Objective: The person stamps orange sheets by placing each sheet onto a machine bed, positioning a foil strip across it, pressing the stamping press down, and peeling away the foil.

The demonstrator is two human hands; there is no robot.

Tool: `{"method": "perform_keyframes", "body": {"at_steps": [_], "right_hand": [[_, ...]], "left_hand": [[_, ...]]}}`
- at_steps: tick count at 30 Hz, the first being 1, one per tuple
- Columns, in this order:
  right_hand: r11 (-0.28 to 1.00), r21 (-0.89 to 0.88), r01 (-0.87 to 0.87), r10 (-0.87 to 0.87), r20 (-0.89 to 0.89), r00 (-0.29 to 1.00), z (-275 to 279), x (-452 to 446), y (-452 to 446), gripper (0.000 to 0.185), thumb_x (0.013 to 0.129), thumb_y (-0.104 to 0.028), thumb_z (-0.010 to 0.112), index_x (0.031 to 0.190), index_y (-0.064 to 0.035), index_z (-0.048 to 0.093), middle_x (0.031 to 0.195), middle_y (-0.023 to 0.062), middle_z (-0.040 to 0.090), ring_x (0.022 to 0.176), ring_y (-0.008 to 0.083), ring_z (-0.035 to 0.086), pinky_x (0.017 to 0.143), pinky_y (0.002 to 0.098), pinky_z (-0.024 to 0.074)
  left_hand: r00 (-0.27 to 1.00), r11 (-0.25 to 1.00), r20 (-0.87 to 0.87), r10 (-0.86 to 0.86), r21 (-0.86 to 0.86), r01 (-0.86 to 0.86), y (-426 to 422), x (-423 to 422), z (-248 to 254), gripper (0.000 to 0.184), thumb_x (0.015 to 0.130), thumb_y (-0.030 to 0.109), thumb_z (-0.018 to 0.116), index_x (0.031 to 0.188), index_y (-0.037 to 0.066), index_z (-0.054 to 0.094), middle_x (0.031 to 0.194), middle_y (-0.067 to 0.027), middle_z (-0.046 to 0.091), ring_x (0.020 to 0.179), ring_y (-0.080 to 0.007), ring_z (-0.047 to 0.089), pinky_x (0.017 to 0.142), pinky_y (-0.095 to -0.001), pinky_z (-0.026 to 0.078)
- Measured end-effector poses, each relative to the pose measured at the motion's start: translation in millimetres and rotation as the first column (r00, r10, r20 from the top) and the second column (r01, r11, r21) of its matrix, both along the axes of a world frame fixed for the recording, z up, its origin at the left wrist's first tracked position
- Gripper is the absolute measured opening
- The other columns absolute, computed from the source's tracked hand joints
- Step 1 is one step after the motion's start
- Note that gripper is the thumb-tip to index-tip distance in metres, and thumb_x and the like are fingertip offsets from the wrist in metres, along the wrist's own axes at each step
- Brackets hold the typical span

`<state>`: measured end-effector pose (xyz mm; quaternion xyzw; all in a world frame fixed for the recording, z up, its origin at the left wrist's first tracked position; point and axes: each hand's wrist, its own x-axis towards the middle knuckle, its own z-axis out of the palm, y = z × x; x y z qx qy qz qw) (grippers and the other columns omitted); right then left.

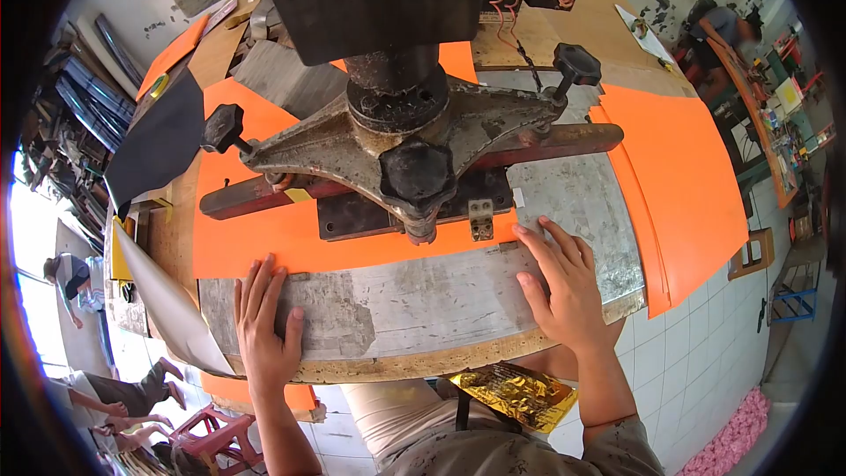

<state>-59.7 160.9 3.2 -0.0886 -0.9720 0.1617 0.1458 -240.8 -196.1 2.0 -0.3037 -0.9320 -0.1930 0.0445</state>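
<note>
My left hand point(266, 326) lies with its fingers apart on the worn metal plate point(423, 304), its fingertips at the front edge of an orange sheet point(256, 242). On the right, my right hand point(564, 286) is spread, holding nothing, with its index fingertip at the sheet's right end near a small metal hinge piece point(480, 219). Over the sheet stands a press head point(414, 145) with black knobs and a long dark red bar point(573, 143). Part of the sheet is hidden under the press.
Orange sheets point(683, 185) are stacked at the right. A black sheet point(159, 145) and a silvery curled sheet point(172, 304) are at the left. Gold foil point(515, 395) lies by my lap. Other people are in the left and right background, with a red stool point(216, 436) at lower left.
</note>
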Motion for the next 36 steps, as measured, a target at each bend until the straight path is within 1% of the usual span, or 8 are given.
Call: {"method": "perform_keyframes", "body": {"at_steps": [5, 10, 14, 18, 22, 36], "right_hand": [[1.0, -0.003, 0.0, 0.0, -0.007, 1.0, -0.5, -0.8, -0.9, 0.053, 0.099, -0.024, 0.061, 0.149, -0.0076, 0.05, 0.135, 0.0126, 0.064, 0.14, 0.0344, 0.049, 0.112, 0.0539, 0.0347], [1.0, -0.027, 0.014, -0.015, -0.017, 1.0, -0.3, -0.4, -3.0, 0.053, 0.099, -0.023, 0.061, 0.148, -0.0091, 0.051, 0.136, 0.0119, 0.064, 0.14, 0.033, 0.048, 0.112, 0.0541, 0.0345], [1.0, -0.022, 0.018, -0.018, -0.024, 1.0, -2.3, 0.6, -4.0, 0.053, 0.098, -0.022, 0.062, 0.148, -0.0101, 0.051, 0.139, 0.0103, 0.063, 0.141, 0.0318, 0.048, 0.113, 0.053, 0.0349], [1.0, -0.002, -0.007, 0.007, -0.037, 0.999, -1.0, 1.3, -4.3, 0.053, 0.098, -0.022, 0.063, 0.148, -0.009, 0.051, 0.142, 0.0087, 0.062, 0.141, 0.0318, 0.048, 0.113, 0.0521, 0.0355], [1.0, 0.023, -0.01, 0.011, -0.03, 0.999, -2.1, 1.7, -2.7, 0.053, 0.098, -0.023, 0.063, 0.148, -0.0082, 0.051, 0.143, 0.009, 0.061, 0.14, 0.0325, 0.049, 0.112, 0.0527, 0.0359], [1.0, -0.009, 0.001, -0.001, -0.04, 0.999, -1.4, 2.2, -3.0, 0.053, 0.099, -0.025, 0.063, 0.148, -0.009, 0.051, 0.143, 0.0082, 0.061, 0.14, 0.0321, 0.049, 0.112, 0.0533, 0.0363]], "left_hand": [[1.0, 1.0, 0.007, -0.013, 0.015, 0.013, 1.6, -0.7, 0.4, 0.053, 0.09, 0.02, 0.063, 0.14, 0.002, 0.06, 0.157, -0.0151, 0.048, 0.149, -0.0374, 0.039, 0.125, -0.0531, 0.022], [1.0, 0.999, -0.024, -0.019, 0.025, 0.019, 0.8, 1.6, 1.3, 0.05, 0.09, 0.022, 0.066, 0.137, 0.003, 0.062, 0.153, -0.0135, 0.052, 0.146, -0.0371, 0.042, 0.123, -0.0524, 0.025], [1.0, 1.0, -0.02, -0.017, 0.011, 0.017, -1.2, 1.8, 1.2, 0.05, 0.091, 0.022, 0.066, 0.137, 0.003, 0.062, 0.155, -0.0131, 0.05, 0.146, -0.037, 0.041, 0.124, -0.0522, 0.024], [0.999, 0.999, -0.015, -0.036, 0.012, 0.036, 0.5, 1.8, 2.9, 0.051, 0.091, 0.022, 0.066, 0.139, 0.003, 0.061, 0.155, -0.0133, 0.05, 0.147, -0.0365, 0.04, 0.124, -0.0522, 0.023], [0.999, 0.999, -0.011, -0.04, 0.015, 0.04, -0.9, 1.8, 1.3, 0.052, 0.091, 0.02, 0.065, 0.139, 0.001, 0.06, 0.156, -0.0134, 0.05, 0.148, -0.0359, 0.039, 0.125, -0.0514, 0.023], [0.999, 0.999, -0.007, -0.046, 0.008, 0.046, 2.0, 1.6, 6.2, 0.053, 0.091, 0.02, 0.065, 0.14, 0.0, 0.059, 0.155, -0.0138, 0.05, 0.149, -0.035, 0.039, 0.125, -0.0511, 0.022]]}}
